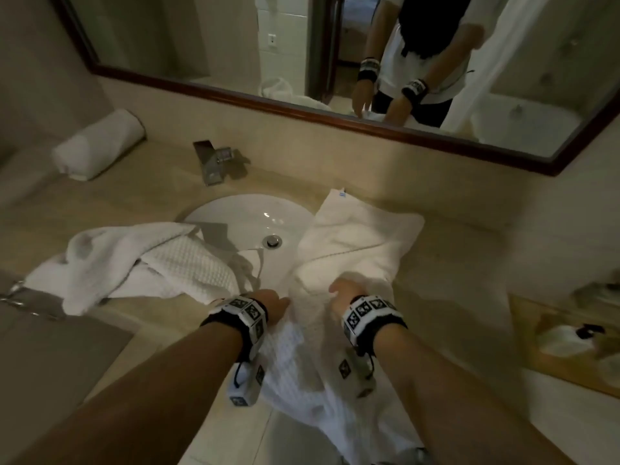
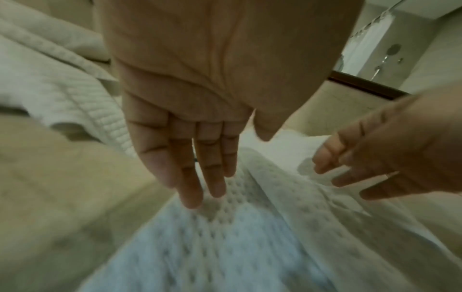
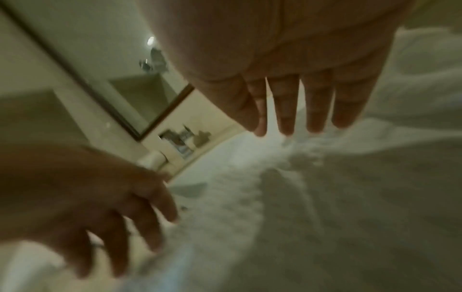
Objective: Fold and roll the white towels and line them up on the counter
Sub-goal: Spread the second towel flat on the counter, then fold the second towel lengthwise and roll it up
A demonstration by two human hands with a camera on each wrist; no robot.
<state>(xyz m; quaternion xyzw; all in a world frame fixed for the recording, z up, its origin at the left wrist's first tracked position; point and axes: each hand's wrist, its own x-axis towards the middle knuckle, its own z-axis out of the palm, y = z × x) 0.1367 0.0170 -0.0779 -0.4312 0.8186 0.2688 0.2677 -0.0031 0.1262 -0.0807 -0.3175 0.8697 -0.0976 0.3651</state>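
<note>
A white waffle towel (image 1: pixel 349 250) lies spread over the counter to the right of the sink, its near end hanging off the front edge (image 2: pixel 225 237) (image 3: pixel 312 197). My left hand (image 1: pixel 268 305) (image 2: pixel 197 168) hovers at its left side with straight fingers, holding nothing. My right hand (image 1: pixel 342 297) (image 3: pixel 295 110) is just over the towel's middle, fingers straight and spread. A second white towel (image 1: pixel 134 263) lies crumpled left of the sink. One rolled white towel (image 1: pixel 97 146) rests at the back left of the counter.
The white sink basin (image 1: pixel 248 219) with its drain sits in the beige counter (image 1: pixel 453 263), a chrome tap (image 1: pixel 214 159) behind it. A framed mirror (image 1: pixel 302 45) runs along the wall. A wooden tray (image 1: pixel 536 347) with toiletries stands at right.
</note>
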